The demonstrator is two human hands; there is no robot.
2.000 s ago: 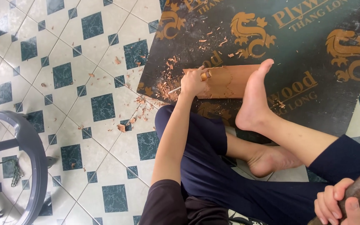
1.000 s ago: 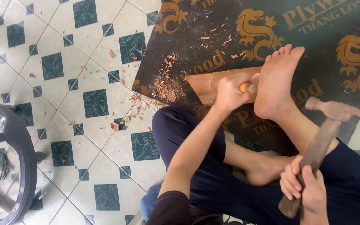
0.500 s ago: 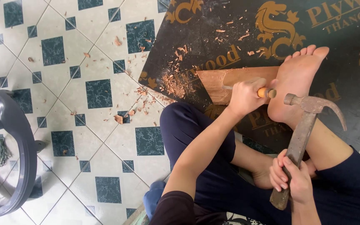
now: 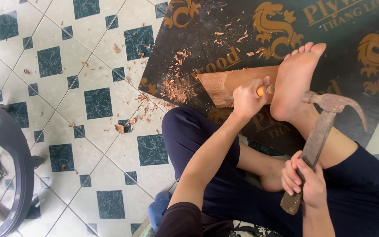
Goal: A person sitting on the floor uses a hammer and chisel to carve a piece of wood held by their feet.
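Nearest the camera, the wooden handle of a rusty claw hammer [image 4: 319,140] is gripped low down by the right hand [image 4: 305,184], fingers wrapped fully round it; the hammer head is held raised, just beside the right ankle and clear of the wood. Dark blue trousers are worn, and the legs are folded on the floor. Farther out, the left hand [image 4: 247,98] is clenched round a chisel [image 4: 265,91], of which only the orange handle end is seen beyond the fist; the blade is hidden. The chisel is held against a tapered block of pale brown wood [image 4: 224,83], which lies on a dark printed plywood sheet [image 4: 207,30] and is pinned at its right end by the sole of a bare foot [image 4: 295,79]. Wood chips [image 4: 174,87] are scattered around the block's left end and across the green-and-white tiled floor [image 4: 58,87]. At the left edge, a dark curved plastic frame [image 4: 12,145] is seen.
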